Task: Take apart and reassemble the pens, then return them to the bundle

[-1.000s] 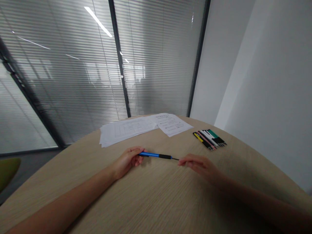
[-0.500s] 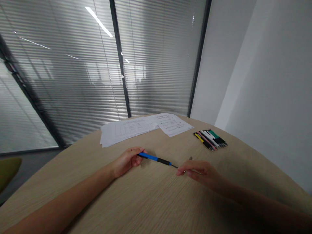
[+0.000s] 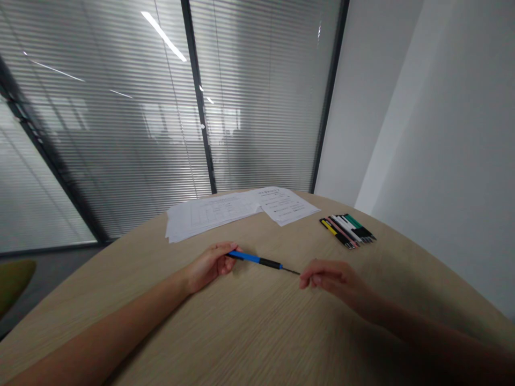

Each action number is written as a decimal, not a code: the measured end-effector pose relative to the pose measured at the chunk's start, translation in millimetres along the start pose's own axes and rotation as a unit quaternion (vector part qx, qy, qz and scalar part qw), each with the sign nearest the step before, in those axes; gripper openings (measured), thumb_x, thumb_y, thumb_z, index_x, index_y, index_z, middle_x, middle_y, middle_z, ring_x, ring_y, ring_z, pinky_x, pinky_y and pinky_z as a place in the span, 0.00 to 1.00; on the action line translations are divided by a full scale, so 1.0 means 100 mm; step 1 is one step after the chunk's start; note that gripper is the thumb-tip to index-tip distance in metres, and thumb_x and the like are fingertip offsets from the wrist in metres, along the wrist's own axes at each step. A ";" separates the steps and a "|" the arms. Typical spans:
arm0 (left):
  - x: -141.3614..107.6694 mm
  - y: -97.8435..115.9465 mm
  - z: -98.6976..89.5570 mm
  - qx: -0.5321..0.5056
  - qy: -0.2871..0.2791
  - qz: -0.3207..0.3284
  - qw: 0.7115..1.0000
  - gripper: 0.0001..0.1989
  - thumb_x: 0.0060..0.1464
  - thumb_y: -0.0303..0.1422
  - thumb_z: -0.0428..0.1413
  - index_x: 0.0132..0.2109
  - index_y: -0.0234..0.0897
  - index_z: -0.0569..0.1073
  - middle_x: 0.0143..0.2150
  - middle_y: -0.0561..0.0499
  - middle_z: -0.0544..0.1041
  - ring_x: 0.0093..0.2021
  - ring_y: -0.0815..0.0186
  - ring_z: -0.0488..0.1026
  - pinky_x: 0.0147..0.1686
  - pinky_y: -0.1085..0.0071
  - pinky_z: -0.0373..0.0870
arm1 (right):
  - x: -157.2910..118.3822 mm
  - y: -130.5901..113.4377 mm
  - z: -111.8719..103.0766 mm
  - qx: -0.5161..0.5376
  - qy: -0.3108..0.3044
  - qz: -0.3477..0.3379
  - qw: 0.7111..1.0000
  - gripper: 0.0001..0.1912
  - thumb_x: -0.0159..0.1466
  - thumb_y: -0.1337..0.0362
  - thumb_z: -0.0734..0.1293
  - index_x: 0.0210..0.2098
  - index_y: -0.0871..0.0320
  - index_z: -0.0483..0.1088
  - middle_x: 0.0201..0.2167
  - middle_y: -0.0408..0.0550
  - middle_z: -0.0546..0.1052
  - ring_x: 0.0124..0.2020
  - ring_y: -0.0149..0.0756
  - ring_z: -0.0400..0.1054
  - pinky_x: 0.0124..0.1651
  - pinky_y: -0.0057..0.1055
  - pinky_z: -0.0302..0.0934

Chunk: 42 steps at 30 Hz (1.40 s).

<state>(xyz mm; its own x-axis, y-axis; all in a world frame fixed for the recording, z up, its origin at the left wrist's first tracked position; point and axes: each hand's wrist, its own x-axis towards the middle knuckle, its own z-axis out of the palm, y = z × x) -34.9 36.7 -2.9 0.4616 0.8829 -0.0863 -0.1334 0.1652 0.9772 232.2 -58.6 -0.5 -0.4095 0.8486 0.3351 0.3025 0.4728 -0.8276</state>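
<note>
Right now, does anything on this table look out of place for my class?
The single sheet sits askew against the paper stack; the left hand holds a blue pen away from the pen row.

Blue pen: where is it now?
Head view: the blue pen sits in the left hand over the wooden table, its tip pointing at the right hand.

- Dim, soft indoor light, brightest through the blinds (image 3: 112,134) at upper left
- Lamp glare (image 3: 163,36) at upper middle
- Shadow (image 3: 362,343) on the table at lower right — edges bowed
</note>
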 end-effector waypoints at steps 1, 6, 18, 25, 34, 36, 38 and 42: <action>0.00 0.00 0.00 -0.005 0.000 0.000 1.000 0.10 0.42 0.36 0.58 0.28 0.30 0.72 0.12 0.58 0.61 0.13 0.77 0.57 0.12 0.81 0.48 | -0.01 0.00 -0.01 0.006 0.004 0.003 1.000 0.10 0.59 0.63 0.57 0.31 0.58 0.69 0.28 0.46 0.74 0.31 0.31 0.66 0.34 0.29 0.59; 0.00 0.00 0.00 -0.038 0.003 -0.005 0.999 0.09 0.42 0.34 0.58 0.28 0.30 0.72 0.13 0.58 0.62 0.13 0.78 0.57 0.12 0.82 0.49 | -0.03 -0.01 -0.02 0.047 0.054 0.018 0.997 0.10 0.58 0.61 0.59 0.29 0.58 0.69 0.25 0.45 0.72 0.27 0.30 0.64 0.29 0.27 0.57; 0.01 -0.01 -0.02 -0.072 0.020 -0.019 0.997 0.05 0.47 0.28 0.54 0.27 0.30 0.71 0.15 0.56 0.65 0.14 0.78 0.59 0.14 0.84 0.55 | -0.01 0.03 -0.07 0.081 0.133 -0.004 0.988 0.14 0.59 0.59 0.58 0.24 0.60 0.68 0.19 0.44 0.69 0.22 0.29 0.59 0.24 0.27 0.54; 0.00 0.01 0.00 -0.085 0.046 -0.022 0.995 0.06 0.48 0.27 0.53 0.27 0.29 0.72 0.15 0.56 0.65 0.14 0.79 0.59 0.14 0.85 0.56 | 0.04 0.00 -0.01 0.180 0.114 0.069 0.974 0.07 0.52 0.63 0.64 0.28 0.59 0.70 0.23 0.46 0.74 0.21 0.28 0.64 0.23 0.26 0.57; 0.02 0.01 -0.01 -0.105 0.052 -0.039 0.992 0.09 0.52 0.25 0.49 0.27 0.29 0.72 0.14 0.55 0.65 0.13 0.79 0.60 0.14 0.86 0.57 | 0.04 -0.02 -0.02 0.194 0.135 0.069 0.969 0.06 0.51 0.63 0.65 0.26 0.59 0.69 0.21 0.45 0.74 0.21 0.27 0.65 0.22 0.25 0.57; 0.02 0.01 -0.01 -0.115 0.051 -0.038 0.991 0.10 0.52 0.24 0.48 0.27 0.29 0.72 0.15 0.55 0.65 0.14 0.79 0.61 0.14 0.86 0.58 | 0.04 -0.03 -0.02 0.179 0.151 0.072 0.969 0.06 0.50 0.63 0.66 0.26 0.59 0.69 0.20 0.44 0.73 0.20 0.28 0.65 0.22 0.25 0.57; 0.02 0.01 -0.02 -0.121 0.047 -0.035 0.991 0.09 0.52 0.24 0.48 0.27 0.28 0.71 0.15 0.55 0.65 0.14 0.79 0.61 0.13 0.86 0.58 | 0.03 -0.05 -0.02 0.155 0.171 0.081 0.970 0.06 0.49 0.63 0.66 0.25 0.59 0.68 0.19 0.44 0.73 0.20 0.28 0.65 0.21 0.25 0.58; 0.02 0.00 -0.02 -0.125 0.036 -0.028 0.991 0.09 0.52 0.25 0.49 0.27 0.28 0.71 0.13 0.56 0.64 0.13 0.78 0.60 0.12 0.86 0.56 | 0.01 -0.09 -0.01 0.114 0.212 0.068 0.968 0.05 0.49 0.63 0.65 0.24 0.59 0.67 0.19 0.44 0.72 0.19 0.28 0.64 0.22 0.25 0.59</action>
<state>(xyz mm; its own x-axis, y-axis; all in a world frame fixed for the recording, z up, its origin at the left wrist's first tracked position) -35.6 39.7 -3.8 0.4126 0.8964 -0.1619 -0.3260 0.3113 0.8926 230.1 -61.7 8.4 0.0250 0.9433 0.3309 0.1112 0.3263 -0.9387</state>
